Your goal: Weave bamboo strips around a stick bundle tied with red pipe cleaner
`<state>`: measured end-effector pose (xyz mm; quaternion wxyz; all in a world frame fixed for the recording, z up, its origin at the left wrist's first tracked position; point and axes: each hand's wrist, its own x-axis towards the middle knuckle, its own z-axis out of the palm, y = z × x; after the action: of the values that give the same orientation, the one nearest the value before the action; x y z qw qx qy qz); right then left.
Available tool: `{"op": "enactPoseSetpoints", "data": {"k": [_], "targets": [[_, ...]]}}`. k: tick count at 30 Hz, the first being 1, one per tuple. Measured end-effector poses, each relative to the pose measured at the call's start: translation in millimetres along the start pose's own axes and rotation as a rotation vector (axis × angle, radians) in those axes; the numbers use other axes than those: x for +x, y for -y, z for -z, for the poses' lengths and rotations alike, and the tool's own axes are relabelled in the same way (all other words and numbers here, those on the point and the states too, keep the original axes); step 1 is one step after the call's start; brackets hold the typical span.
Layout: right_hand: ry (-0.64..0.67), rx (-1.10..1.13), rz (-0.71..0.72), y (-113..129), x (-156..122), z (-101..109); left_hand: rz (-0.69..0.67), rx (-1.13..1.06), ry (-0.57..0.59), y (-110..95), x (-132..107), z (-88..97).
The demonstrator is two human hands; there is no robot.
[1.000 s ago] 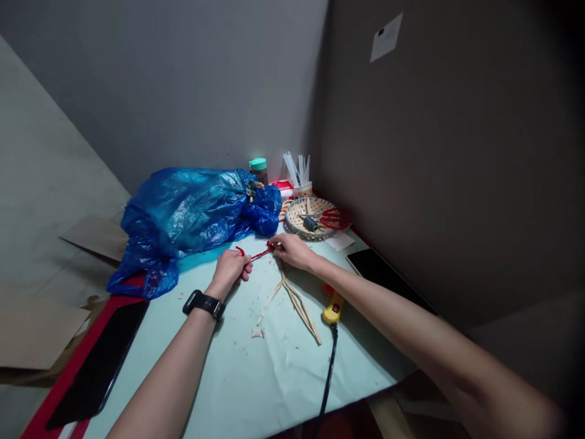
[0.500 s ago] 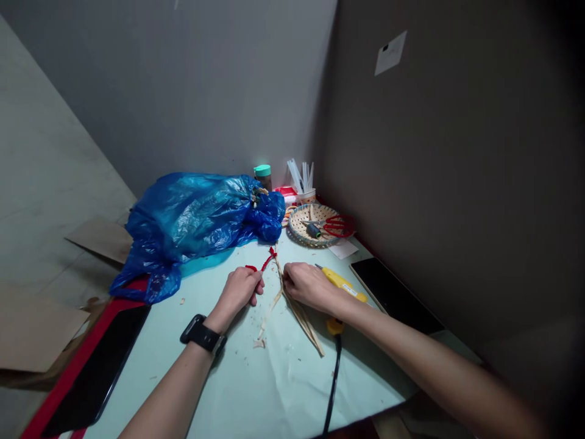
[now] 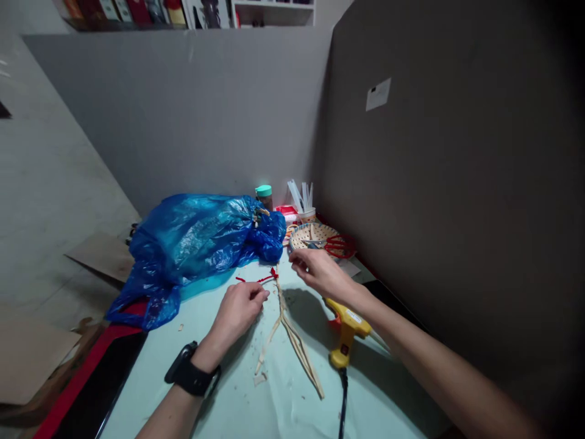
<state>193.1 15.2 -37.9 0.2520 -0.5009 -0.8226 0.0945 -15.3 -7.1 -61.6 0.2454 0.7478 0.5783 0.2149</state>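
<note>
My left hand (image 3: pixel 241 308), with a black watch on its wrist, rests low over the table with curled fingers. A red cord (image 3: pixel 267 278) passes just beyond its knuckles; whether the fingers grip anything is hidden. The cord is tied near the top of a braid of pale, flat plant strips (image 3: pixel 299 347), whose loose ends fan out toward me. My right hand (image 3: pixel 322 274) hovers in front of the woven basket (image 3: pixel 299 235), fingers loosely bent and apart, holding nothing. Red-handled scissors (image 3: pixel 339 246) lie across the basket.
A yellow glue gun (image 3: pixel 350 329) with a black cable lies under my right forearm. A blue plastic bag (image 3: pixel 201 238) fills the back left. Behind stand a green-lidded jar (image 3: pixel 264 196) and a cup of translucent sticks (image 3: pixel 307 214). Grey partitions (image 3: pixel 205 116) enclose the table.
My right hand has left the plant strips and risen toward the basket. The braid lies on the table, its strips uncovered. The view has tilted up, bringing shelves into sight.
</note>
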Motion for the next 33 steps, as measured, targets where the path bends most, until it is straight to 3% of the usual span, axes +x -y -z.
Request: {"op": "enactPoseSetpoints", "data": {"k": [5,12,18,22,28,31,33], "targets": [[-0.143,0.044,0.046,-4.8,40.7,8.6,-0.046,0.053,-0.074,-9.0,7.4,2.8],[-0.171,0.078,0.114,10.2,102.7,-5.0,-0.092,0.163,-0.296,-2.9,34.5,28.0],[-0.111,0.054,0.093,10.1,155.5,-29.4,-0.091,0.287,-0.556,8.7,56.8,56.2],[-0.095,0.073,0.063,5.2,181.0,-52.8,-0.146,0.367,-0.652,19.1,76.1,66.1],[-0.071,0.199,0.181,4.6,175.9,-84.6,-0.194,0.456,-0.69,29.9,106.9,78.7],[-0.111,0.255,0.235,6.3,161.2,-91.6,-0.097,0.547,-0.661,31.2,119.4,78.1],[-0.176,0.277,0.189,3.9,157.4,-92.2,-0.014,0.543,-0.638,33.2,127.3,74.3]]}}
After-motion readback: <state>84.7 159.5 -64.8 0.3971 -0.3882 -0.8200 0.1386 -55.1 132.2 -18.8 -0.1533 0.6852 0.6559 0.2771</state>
